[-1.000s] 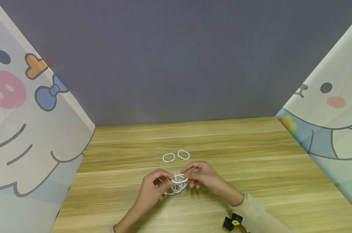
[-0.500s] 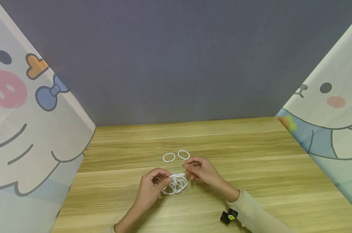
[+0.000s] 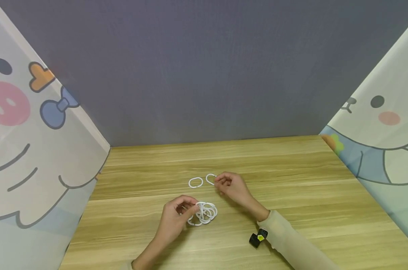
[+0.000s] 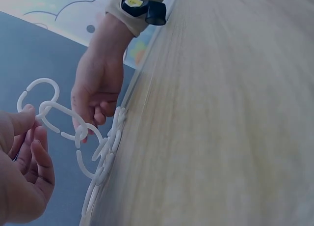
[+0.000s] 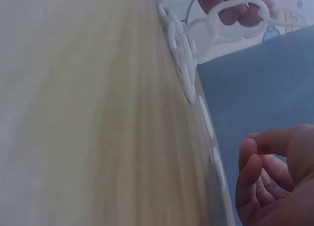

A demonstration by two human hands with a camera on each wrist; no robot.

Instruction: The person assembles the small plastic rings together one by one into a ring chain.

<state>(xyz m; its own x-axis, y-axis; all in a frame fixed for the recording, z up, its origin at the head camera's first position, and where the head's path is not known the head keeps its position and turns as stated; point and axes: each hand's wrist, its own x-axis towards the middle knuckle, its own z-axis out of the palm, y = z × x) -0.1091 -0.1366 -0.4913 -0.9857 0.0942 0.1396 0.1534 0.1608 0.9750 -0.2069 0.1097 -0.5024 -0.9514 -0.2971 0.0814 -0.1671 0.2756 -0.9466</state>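
Several white plastic oval links, each with a small gap, are joined into a chain [image 3: 201, 212]. My left hand [image 3: 172, 218] pinches one link of it between thumb and fingers. In the left wrist view, the pinched link [image 4: 64, 109] is raised and the others slope down to a heap on the table. Two loose links lie beyond the heap, a left link [image 3: 189, 182] and a right link [image 3: 206, 177]. My right hand [image 3: 235, 189] hovers beside the right one, partly covering it, fingers loosely bent. In the right wrist view, nothing shows between those fingers.
The wooden table [image 3: 139, 168] meets a grey panel [image 3: 204, 75] at its back edge. Cartoon-printed cloths [image 3: 72, 157] flank it. A small black device [image 3: 258, 238] with a yellow mark sits at my right sleeve.
My right hand has let go of the chain and moved away from me to the right loose link. My left hand keeps its pinch, and the chain has settled slightly.
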